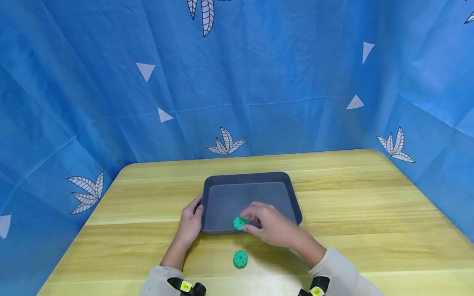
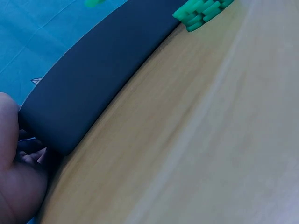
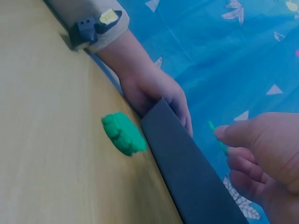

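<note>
The right hand (image 1: 272,226) pinched a green gear (image 1: 239,223) in its fingers over the grey tray (image 1: 292,193), whose corner the left hand (image 1: 190,222) gripped; another green gear (image 1: 240,259) lay on the desk (image 1: 370,213).

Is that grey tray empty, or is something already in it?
Empty: the tray floor looks bare. One green piece is pinched by the right hand.

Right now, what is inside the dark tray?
The tray shows only its bare grey floor. The right hand holds a green gear piece over its near edge and covers that corner, so anything beneath it cannot be seen.
</note>
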A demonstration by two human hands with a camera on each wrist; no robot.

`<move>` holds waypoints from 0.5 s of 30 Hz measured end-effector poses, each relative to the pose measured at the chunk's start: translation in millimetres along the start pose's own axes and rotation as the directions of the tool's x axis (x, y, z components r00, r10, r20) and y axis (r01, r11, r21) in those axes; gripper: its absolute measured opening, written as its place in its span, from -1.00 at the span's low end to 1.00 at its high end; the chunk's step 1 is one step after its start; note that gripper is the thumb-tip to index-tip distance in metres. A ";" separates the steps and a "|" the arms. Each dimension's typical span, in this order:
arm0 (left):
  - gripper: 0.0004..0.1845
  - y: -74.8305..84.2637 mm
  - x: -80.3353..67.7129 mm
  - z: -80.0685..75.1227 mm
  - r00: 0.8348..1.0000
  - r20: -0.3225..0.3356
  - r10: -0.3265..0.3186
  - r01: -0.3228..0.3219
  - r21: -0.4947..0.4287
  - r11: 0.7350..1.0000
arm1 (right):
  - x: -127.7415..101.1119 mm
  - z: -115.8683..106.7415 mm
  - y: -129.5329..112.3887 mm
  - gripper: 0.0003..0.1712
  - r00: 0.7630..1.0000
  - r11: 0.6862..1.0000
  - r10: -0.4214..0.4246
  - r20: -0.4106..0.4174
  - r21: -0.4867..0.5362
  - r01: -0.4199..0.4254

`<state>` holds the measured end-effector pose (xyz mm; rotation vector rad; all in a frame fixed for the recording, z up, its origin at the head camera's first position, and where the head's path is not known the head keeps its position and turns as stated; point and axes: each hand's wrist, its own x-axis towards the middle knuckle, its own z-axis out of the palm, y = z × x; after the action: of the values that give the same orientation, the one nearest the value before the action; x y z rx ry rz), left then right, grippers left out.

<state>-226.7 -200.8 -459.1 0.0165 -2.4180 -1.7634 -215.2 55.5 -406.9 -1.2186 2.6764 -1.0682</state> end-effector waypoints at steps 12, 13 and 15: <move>-0.56 0.6 -0.1 0.2 1.000 -0.002 0.000 0.000 -0.008 1.000 | -8.1 1.8 -9.6 -0.77 0.987 0.993 -0.035 0.159 0.114 0.017; -0.56 0.6 0.0 0.3 1.000 -0.003 -0.001 0.001 -0.007 1.000 | -8.4 2.4 -10.0 -0.78 0.983 0.992 -0.045 0.177 0.122 0.023; -0.56 0.1 0.1 0.2 1.000 -0.005 0.001 -0.001 -0.008 1.000 | -8.9 3.7 -10.6 -0.79 0.975 0.990 -0.068 0.212 0.132 0.040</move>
<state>-226.8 -200.5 -459.1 0.0189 -2.4070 -1.7697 -201.0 54.4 -405.8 -1.3082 2.3893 -1.0282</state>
